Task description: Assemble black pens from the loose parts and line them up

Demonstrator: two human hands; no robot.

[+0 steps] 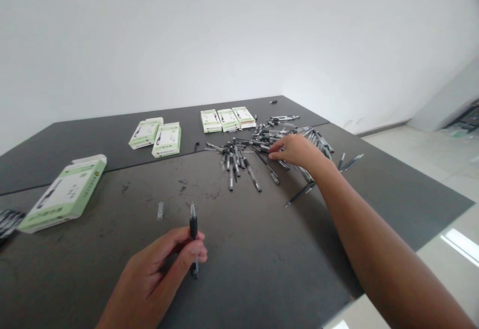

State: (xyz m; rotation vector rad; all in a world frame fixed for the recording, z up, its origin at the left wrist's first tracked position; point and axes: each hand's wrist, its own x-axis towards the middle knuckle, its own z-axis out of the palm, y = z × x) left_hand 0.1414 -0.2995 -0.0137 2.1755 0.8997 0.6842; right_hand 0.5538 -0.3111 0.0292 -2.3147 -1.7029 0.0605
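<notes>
Noted six green-and-white cartons [70, 193] across the dark table [247, 249]: three side by side at back, two at mid-left, one nearer at far left. Saw a pen heap [235, 160] sprawling under and around the right hand [297, 150], partly blocked from view by hand and forearm. Saw fingers bent there; could not tell of any pinch. Found one pen [193, 226] over the table's near part, near-upright, tip up, pinched between thumb and fingers of the left hand [144, 269]. Noted slim clear barrels, dark grips, a short translucent piece [160, 211], card flaps, smudges [183, 189] on matte tabletop. Saw pens pictured on cartons; could not read the lettering.
</notes>
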